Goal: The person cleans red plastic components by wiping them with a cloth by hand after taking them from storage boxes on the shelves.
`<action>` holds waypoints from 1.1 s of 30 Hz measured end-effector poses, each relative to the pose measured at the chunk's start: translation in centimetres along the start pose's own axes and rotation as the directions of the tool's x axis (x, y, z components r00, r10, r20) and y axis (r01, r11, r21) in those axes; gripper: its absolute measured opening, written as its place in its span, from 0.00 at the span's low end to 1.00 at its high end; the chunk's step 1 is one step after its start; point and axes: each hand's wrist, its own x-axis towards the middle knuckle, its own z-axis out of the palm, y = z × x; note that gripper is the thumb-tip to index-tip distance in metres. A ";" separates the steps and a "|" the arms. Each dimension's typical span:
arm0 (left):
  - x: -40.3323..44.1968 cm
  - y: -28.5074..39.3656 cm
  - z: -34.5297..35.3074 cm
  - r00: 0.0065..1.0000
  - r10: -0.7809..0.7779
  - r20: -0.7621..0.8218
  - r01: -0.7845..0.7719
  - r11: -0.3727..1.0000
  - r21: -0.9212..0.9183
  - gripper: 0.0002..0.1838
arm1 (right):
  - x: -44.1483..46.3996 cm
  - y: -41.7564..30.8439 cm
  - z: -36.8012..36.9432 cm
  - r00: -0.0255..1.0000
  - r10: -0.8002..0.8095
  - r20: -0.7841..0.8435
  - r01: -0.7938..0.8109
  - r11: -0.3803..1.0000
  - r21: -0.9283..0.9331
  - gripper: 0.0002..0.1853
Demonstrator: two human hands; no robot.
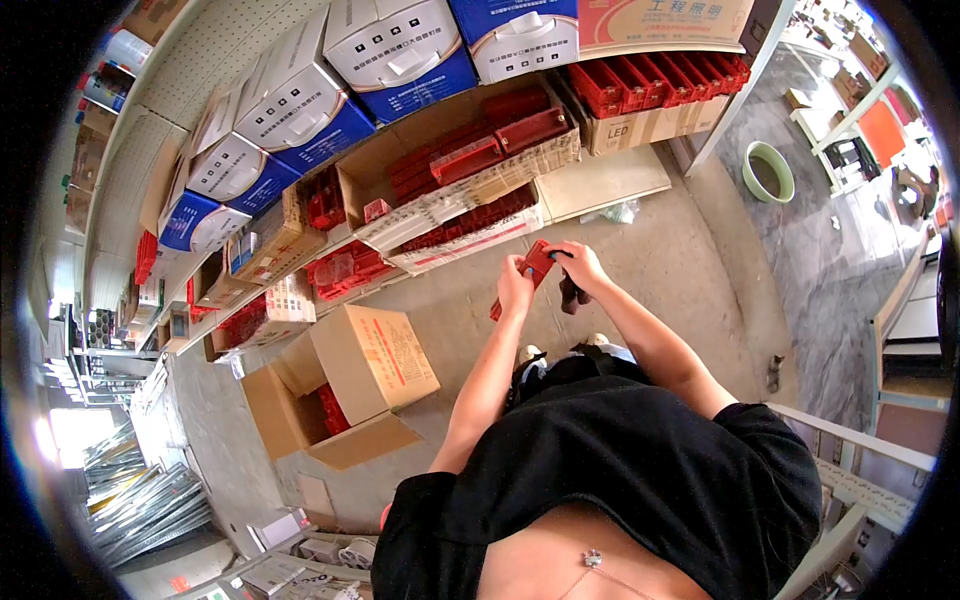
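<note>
A long red packet [540, 259] is held at a slant in front of my body, above the floor. My left hand [514, 287] grips its lower part, with the fingers wrapped round it. At its upper end, my right hand [578, 266] pinches it with bent fingers. Something dark [573, 296] hangs below my right hand; I cannot make out what it is. Beyond my hands, a low shelf bears an open carton [470, 240] with red packets in it.
An open cardboard box [375, 360] with red packets inside stands on the floor at the left. Blue and white boxes [400, 55] line the upper shelf. A green basin [768, 172] sits at the right. A white metal rack [850, 470] stands at the lower right.
</note>
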 end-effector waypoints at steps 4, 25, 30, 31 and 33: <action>-0.1 0.5 -0.3 1.000 0.012 0.009 -0.012 1.000 0.018 0.12 | 0.3 -0.2 -0.2 0.976 0.214 0.049 -0.220 0.950 0.222 0.12; 0.1 0.1 0.2 0.995 0.095 0.034 -0.097 0.993 0.073 0.13 | 0.5 -1.4 -0.4 0.995 0.068 -0.067 -0.074 0.994 -0.086 0.09; -0.2 0.7 0.0 0.996 0.076 0.041 -0.080 0.993 0.085 0.13 | 0.4 -1.5 -0.2 0.988 0.027 -0.151 -0.033 0.999 -0.036 0.10; -0.2 0.8 -0.1 0.997 0.074 0.039 -0.077 0.994 0.081 0.13 | 0.4 -1.5 -0.1 0.983 0.019 -0.185 -0.020 1.000 -0.006 0.10; -0.3 1.0 -0.2 0.996 0.080 0.042 -0.085 0.990 0.116 0.13 | 0.6 -1.0 -0.1 0.981 -0.024 -0.190 0.019 0.999 -0.026 0.10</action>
